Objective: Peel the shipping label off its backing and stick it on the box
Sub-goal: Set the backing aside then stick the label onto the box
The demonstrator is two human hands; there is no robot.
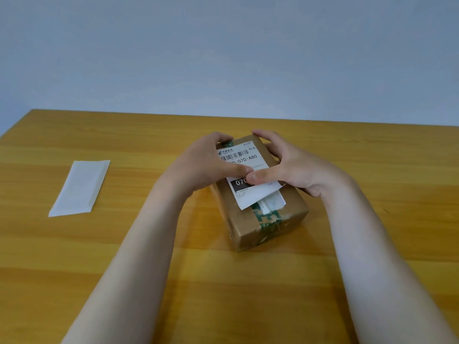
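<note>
Head view: shipping label [242, 157] lies atop the box [246, 227] at frame centre; left hand [206, 165] and right hand [293, 170] clasp the box's far end, thumbs pressing the label; backing [80, 188] lies at left on the table [248, 294].

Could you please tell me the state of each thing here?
White shipping label: on the box top, near end seemingly loose.
Brown cardboard box: taped shut, on wooden table.
White backing paper: flat on table, left.
Left hand: grips box, thumb on label.
Right hand: likewise.
</note>
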